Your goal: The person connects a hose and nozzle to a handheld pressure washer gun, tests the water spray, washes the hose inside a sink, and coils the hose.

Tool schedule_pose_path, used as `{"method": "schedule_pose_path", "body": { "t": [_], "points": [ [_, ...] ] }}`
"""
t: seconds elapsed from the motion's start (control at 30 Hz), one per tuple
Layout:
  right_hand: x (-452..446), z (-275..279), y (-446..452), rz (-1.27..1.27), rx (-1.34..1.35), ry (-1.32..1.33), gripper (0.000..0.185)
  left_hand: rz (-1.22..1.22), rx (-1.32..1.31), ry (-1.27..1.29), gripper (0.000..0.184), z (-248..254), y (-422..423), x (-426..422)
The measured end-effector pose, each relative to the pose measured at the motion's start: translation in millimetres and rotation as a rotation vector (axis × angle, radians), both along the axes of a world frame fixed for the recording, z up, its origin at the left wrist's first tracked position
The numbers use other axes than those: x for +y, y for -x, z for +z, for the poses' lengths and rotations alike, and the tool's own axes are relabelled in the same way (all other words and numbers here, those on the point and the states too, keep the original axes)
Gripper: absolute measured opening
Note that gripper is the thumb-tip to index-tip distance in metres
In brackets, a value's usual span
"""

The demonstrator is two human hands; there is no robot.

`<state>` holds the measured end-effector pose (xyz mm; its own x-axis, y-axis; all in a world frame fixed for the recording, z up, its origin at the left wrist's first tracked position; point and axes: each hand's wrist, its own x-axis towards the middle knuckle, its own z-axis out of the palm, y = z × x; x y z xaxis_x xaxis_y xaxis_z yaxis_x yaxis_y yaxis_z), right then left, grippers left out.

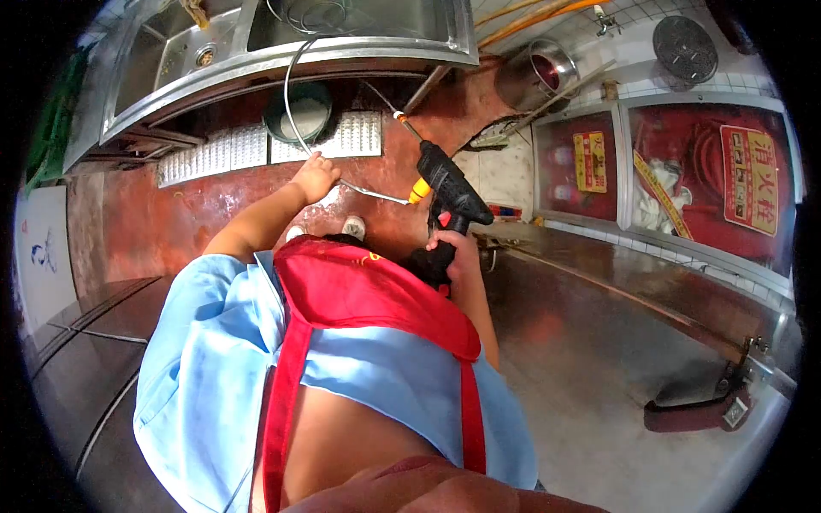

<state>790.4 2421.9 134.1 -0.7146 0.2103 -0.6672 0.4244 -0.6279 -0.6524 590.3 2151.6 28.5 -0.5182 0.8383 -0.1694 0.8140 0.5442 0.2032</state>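
My right hand (459, 252) is wrapped round the grip of a black cordless pressure washer gun (451, 181). The gun's thin lance with an orange and white tip points away toward the sink's underside. A yellow connector (419, 191) sticks out of its left side, joined to a pale grey hose (289, 94). My left hand (316, 178) is closed round this hose, a short way from the connector. From there the hose runs up over the sink's front edge. Beyond my left hand, a dark green basin (274, 115) with whitish contents stands on the floor.
A steel sink unit (282, 64) spans the far side, with white studded panels (214, 156) on the wet red floor below. A metal pot (510, 77) and a red fire-hose cabinet (624, 154) stand right. Steel tabletops (581, 342) flank me.
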Motion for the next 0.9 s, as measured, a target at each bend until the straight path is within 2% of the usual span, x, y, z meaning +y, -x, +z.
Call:
{"method": "schedule_pose_path", "body": {
  "t": [0.03, 0.17, 0.2, 0.37, 0.47, 0.63, 0.73, 0.9],
  "points": [
    [4, 3, -1, -0.021, 0.06, 0.041, 0.031, -0.006, -0.022, 0.022, 0.017, -3, 0, 3],
    [14, 14, -7, -0.098, -0.002, 0.103, 0.037, -0.044, -0.018, 0.001, 0.021, 3, 0, 13],
    [14, 18, -7, -0.126, -0.009, 0.125, 0.037, -0.059, 0.03, -0.071, 0.022, 4, -3, 15],
    [17, 21, 3, -0.214, 0.05, 0.229, 0.034, -0.087, 0.006, -0.013, 0.022, 8, -19, 31],
    [17, 22, 10, -0.249, 0.065, 0.296, 0.031, -0.044, -0.019, -0.061, 0.02, -7, -19, 31],
    [18, 21, 21, -0.311, 0.083, 0.474, 0.027, -0.043, -0.097, -0.154, 0.018, 13, -17, 22],
    [22, 8, 29, -0.317, 0.098, 0.509, 0.015, -0.057, -0.09, -0.261, 0.017, 18, -18, 15],
    [19, 2, 37, -0.33, 0.132, 0.484, 0.018, -0.087, -0.101, -0.388, 0.014, 20, -27, 13]
  ]
}}
